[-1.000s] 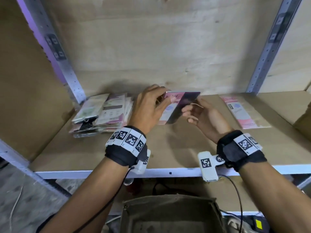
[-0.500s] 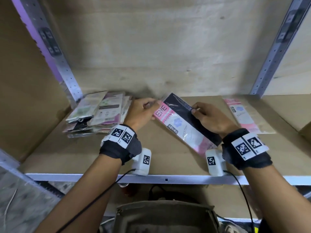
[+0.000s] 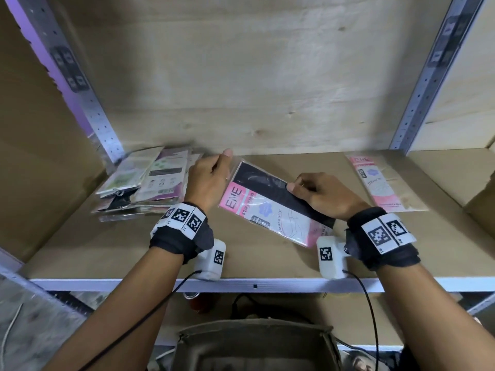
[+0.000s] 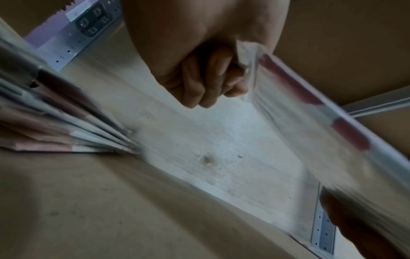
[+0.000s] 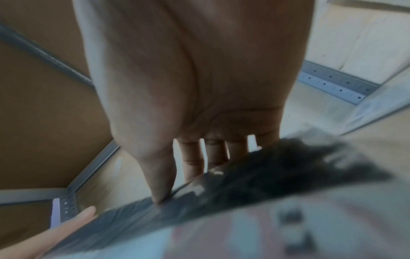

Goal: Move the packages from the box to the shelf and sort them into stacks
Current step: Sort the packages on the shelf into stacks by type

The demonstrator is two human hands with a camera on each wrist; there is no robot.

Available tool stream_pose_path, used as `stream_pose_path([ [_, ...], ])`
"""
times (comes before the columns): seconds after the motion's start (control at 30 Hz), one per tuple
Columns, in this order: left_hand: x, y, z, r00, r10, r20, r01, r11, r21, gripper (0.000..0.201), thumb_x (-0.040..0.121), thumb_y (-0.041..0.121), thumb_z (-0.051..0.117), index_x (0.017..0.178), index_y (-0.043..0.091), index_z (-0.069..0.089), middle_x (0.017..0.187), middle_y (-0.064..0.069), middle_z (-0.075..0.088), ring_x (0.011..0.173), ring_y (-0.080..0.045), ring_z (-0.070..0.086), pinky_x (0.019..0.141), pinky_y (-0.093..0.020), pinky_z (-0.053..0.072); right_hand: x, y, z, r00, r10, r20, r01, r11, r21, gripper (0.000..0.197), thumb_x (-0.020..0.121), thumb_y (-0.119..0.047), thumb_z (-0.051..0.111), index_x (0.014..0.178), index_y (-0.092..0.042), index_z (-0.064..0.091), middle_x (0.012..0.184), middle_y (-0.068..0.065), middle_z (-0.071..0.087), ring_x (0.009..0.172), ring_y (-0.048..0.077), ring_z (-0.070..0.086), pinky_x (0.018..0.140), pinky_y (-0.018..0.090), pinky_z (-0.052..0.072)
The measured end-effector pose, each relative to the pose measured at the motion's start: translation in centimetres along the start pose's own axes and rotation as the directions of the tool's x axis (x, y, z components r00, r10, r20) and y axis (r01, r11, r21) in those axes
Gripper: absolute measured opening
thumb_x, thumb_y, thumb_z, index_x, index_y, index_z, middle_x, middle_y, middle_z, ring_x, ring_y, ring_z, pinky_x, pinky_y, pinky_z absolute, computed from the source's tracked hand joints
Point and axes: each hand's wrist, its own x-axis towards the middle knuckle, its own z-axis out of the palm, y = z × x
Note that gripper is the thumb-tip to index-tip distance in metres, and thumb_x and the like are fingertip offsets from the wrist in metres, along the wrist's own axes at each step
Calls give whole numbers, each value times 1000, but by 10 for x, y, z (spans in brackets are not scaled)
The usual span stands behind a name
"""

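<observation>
A pink-and-black stocking package (image 3: 270, 207) in clear wrap is held flat just above the shelf board (image 3: 134, 242), in the middle. My left hand (image 3: 211, 178) pinches its top left corner; in the left wrist view the fingers (image 4: 213, 78) curl round the clear edge of the package (image 4: 310, 122). My right hand (image 3: 318, 194) grips the black right edge, thumb on top, fingers underneath. In the right wrist view my right thumb presses on the blurred package (image 5: 255, 201). A messy pile of packages (image 3: 144, 183) lies at the left. One pink package (image 3: 380, 183) lies alone at the right.
Perforated metal uprights (image 3: 88, 103) (image 3: 428, 84) stand at both back corners before a plywood wall. A cardboard panel (image 3: 40, 170) closes the left side. The open box (image 3: 254, 344) sits below the shelf's front edge (image 3: 254, 285).
The package has come down from an upright tilt to lie flat, face up, near the shelf board. Both hands have lowered with it and moved apart along it.
</observation>
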Motion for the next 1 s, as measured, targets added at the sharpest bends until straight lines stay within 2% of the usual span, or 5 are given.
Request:
stream_pose_path([
  [0.2,-1,-7,-2,977,-201,75,214,940,-266,57,89,68,48,55,22,48,47,3,50,45,-13,55,62,-30,44,-7,6,2,990,11,142,-25,995,98,43,99,-47,51,62,-24,49,48,-18,47,49,0,42,62,24,34],
  [0.5,-4,-5,-8,821,-383,423,571,544,-615,35,95,47,58,101,14,65,71,-3,72,54,-18,69,51,-23,54,-7,6,2,989,-91,117,58,963,263,42,97,-44,55,60,-25,52,52,-16,47,51,4,42,59,21,35],
  [0.7,-8,-18,-12,888,-395,235,454,833,-317,44,90,60,56,92,17,66,101,-9,75,76,-29,75,77,-45,61,-7,12,4,989,-61,132,30,973,227,40,96,-46,56,64,-22,56,52,-16,54,50,2,48,60,21,37],
  [0.87,-8,-17,-16,969,-240,57,240,971,12,56,96,62,42,63,20,58,55,0,61,51,-14,57,55,-25,39,-9,14,3,988,-58,146,17,964,264,37,96,-43,58,67,-19,59,54,-16,56,51,2,49,55,12,37],
  [1.0,-10,-15,-18,979,-193,66,179,969,170,60,100,57,38,55,19,51,50,7,52,49,-9,51,50,-22,31,-9,15,3,987,-57,152,12,958,285,35,95,-41,60,69,-17,61,57,-14,59,52,2,52,54,9,39],
])
